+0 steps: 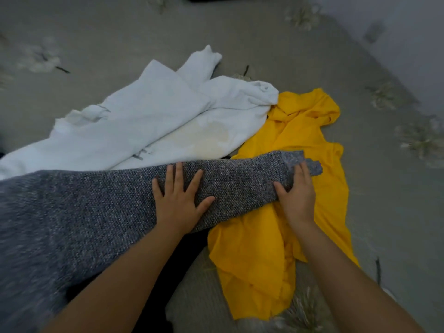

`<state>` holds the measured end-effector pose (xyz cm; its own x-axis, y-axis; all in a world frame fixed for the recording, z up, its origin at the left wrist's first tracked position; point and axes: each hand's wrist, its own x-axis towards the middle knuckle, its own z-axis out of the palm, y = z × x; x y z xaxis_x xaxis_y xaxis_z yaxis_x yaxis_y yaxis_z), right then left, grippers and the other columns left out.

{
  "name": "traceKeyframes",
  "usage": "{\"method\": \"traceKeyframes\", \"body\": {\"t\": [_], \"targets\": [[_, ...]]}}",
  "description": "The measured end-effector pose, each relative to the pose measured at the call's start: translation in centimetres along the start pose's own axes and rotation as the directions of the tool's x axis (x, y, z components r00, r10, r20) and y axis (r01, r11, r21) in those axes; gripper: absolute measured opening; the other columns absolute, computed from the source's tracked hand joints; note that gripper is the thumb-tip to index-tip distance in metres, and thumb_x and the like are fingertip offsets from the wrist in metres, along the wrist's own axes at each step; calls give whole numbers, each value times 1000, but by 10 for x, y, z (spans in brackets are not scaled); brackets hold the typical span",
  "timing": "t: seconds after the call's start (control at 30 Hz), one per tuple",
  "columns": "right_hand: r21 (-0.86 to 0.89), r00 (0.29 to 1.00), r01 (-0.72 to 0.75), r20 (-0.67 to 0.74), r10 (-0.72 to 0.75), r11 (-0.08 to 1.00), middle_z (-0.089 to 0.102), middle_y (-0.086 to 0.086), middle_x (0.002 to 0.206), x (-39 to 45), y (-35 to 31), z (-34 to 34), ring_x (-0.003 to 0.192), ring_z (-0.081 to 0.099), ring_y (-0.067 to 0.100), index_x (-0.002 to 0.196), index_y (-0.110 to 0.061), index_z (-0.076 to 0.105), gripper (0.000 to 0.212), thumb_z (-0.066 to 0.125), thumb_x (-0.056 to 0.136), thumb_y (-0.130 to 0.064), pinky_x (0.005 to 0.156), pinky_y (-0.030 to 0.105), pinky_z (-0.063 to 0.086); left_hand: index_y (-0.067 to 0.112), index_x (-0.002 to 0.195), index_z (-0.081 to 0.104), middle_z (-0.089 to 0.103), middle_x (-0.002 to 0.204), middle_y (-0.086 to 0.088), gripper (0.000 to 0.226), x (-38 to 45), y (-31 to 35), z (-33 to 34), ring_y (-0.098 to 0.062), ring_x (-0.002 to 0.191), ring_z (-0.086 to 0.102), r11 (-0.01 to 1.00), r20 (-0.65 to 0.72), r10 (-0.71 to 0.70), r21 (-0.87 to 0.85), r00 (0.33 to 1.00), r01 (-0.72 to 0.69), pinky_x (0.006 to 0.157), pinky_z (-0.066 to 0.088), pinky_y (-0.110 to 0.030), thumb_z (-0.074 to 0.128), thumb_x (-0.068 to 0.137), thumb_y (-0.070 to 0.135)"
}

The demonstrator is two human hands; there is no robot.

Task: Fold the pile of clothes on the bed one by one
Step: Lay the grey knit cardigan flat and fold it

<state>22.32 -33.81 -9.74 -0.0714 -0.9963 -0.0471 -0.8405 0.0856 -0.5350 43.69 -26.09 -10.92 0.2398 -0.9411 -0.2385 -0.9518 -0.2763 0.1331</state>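
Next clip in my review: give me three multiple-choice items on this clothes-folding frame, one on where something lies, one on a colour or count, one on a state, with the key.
1. Where does the cuff end of the grey knit sleeve lie?
A. Over the yellow garment
B. On top of the white garment
C. Off the bedspread

2. How many garments of clearly different colours show?
A. Two
B. Three
C. Five

3. What is the left hand doing?
A. Hanging idle beside the bed
B. Pressing flat on the grey sleeve, fingers spread
C. Pinching the yellow cloth

Key: 1 A, the grey cuff overlaps the yellow fabric where the right hand grips it. 2 B, grey, white and yellow pieces are seen. 3 B, its straight, spread fingers lie on the knit.
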Motion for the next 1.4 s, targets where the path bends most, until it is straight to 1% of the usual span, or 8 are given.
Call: {"method": "traceKeyframes", "body": {"t": [0.33,0.43,0.73,0.93,1.07,1.17,1.27,1.4], "targets": [[-68,709,694,-108,-697,717,55,29,121,-81,-151,11,116,51,33,115,16,54,51,63,67,1,103,17,27,15,140,37,21,149,-25,105,-101,-164,-56,-40,139,15,973,-174,-196,-159,965,169,106,15,-60,-11,73,79],[30,641,766,-95,-761,642,52,30,124,-136,-219,36,117,36,22,117,18,51,49,61,71,4,104,2,7,13,138,41,26,146,-27,101,-163,-246,-58,-43,137,20,934,-159,-345,-154,925,322,104,17,-62,-7,76,77],[161,389,919,-213,-896,361,54,32,121,-315,-410,144,117,41,26,116,19,51,38,57,79,11,104,1,16,10,127,53,51,126,-31,53,-339,-453,-29,-52,119,44,807,-161,-590,-132,791,575,83,35,-71,56,82,37],[-52,77,996,272,-959,66,35,9,147,-417,-473,237,137,28,22,142,-3,24,58,45,88,-8,110,24,-4,12,135,45,40,140,-23,65,-383,-524,-6,-45,131,32,745,-104,-653,-268,750,611,97,29,-64,32,82,48],[115,-92,993,855,-510,14,-4,-1,156,-442,-464,273,143,1,17,147,-12,10,54,35,100,-20,114,34,-3,3,129,51,49,128,-32,68,-398,-554,13,-52,119,43,749,-76,-629,-329,774,576,87,40,-64,28,81,46],[221,-14,945,764,-645,242,18,3,154,-449,-455,274,141,19,19,143,-10,28,49,42,97,-20,115,37,9,-2,131,47,47,127,-36,67,-410,-567,29,-55,118,42,738,-111,-630,-395,768,548,90,39,-61,30,83,43],[146,114,968,469,-876,205,56,17,126,-449,-448,275,118,53,34,123,1,55,42,52,87,-20,99,48,38,-4,133,41,43,131,-36,71,-427,-574,42,-52,122,40,714,-124,-647,-442,752,542,99,33,-55,24,90,49],[-206,377,922,666,-644,327,16,7,154,-439,-460,284,143,10,24,146,-10,18,60,45,96,-29,115,39,4,-1,130,40,51,124,-33,67,-446,-576,52,-48,115,49,705,-153,-659,-467,736,534,96,38,-52,13,96,50]]}}
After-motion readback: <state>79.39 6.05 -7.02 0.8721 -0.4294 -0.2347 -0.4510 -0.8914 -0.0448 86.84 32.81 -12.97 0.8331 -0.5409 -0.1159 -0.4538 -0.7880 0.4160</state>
